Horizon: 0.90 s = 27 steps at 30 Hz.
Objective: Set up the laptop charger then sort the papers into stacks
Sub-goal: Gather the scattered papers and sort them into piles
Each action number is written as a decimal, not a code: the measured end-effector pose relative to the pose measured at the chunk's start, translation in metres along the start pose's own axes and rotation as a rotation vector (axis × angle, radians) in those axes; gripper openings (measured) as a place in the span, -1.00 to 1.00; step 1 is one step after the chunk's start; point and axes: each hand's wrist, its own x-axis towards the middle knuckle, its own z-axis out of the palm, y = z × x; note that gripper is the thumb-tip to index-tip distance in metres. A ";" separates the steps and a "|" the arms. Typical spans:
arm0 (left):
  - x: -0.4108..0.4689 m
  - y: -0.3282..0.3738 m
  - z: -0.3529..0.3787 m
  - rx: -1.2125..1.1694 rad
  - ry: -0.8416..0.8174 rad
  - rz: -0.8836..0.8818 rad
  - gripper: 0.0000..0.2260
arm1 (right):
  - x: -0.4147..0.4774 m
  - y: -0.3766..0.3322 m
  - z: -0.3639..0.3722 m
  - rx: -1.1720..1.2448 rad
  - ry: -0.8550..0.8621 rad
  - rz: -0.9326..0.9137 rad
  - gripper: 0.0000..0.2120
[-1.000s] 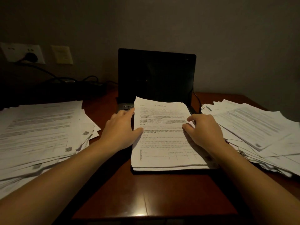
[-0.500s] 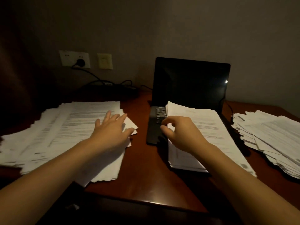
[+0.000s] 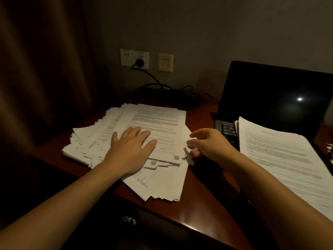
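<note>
White printed sheets form the loose pile (image 3: 137, 141) under the left hand (image 3: 130, 150). That hand lies palm down on the pile, fingers spread flat, pressing and gripping nothing. The right hand (image 3: 210, 145) is just right of the pile's edge, fingers half curled and part open; it appears to hold nothing, though its fingertips are close to the corner of a protruding sheet.

Charger: a plug (image 3: 139, 61) sits in the wall socket (image 3: 134, 59) beyond the left hand, and its cable (image 3: 156, 81) runs down behind the desk (image 3: 203, 199) toward the laptop (image 3: 273, 98), which stands open with a dark screen beyond the right hand. The connection at the laptop cannot be seen. Judged from this, the charger step looks complete.

Step in hand: sorting. The pile under the left hand is fanned, with corners out of line on its left and near sides. A 2nd stack (image 3: 284, 159), squarer, lies right of the right hand, partly across the laptop keyboard.

Next move, as a judgement:
1. Keep the left hand down to stop the pile sliding.
2. Close the right hand on the pile's right edge.
3. Draw the stray sheets inward until the edges align.

Loose paper slips easily; light, even pressure is required.
</note>
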 end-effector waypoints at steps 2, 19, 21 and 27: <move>0.012 -0.002 -0.001 -0.026 0.028 0.054 -0.49 | 0.006 -0.003 0.000 0.080 -0.037 0.039 -0.53; 0.001 0.017 -0.006 -0.145 -0.145 0.390 -0.35 | 0.005 0.003 -0.001 0.160 -0.121 -0.015 -0.25; 0.003 0.018 -0.004 -0.101 -0.155 0.382 -0.33 | 0.000 0.008 -0.004 0.227 -0.176 -0.005 -0.18; 0.002 0.016 0.002 -0.271 -0.105 0.412 -0.40 | -0.008 0.011 -0.001 0.279 -0.149 -0.035 -0.18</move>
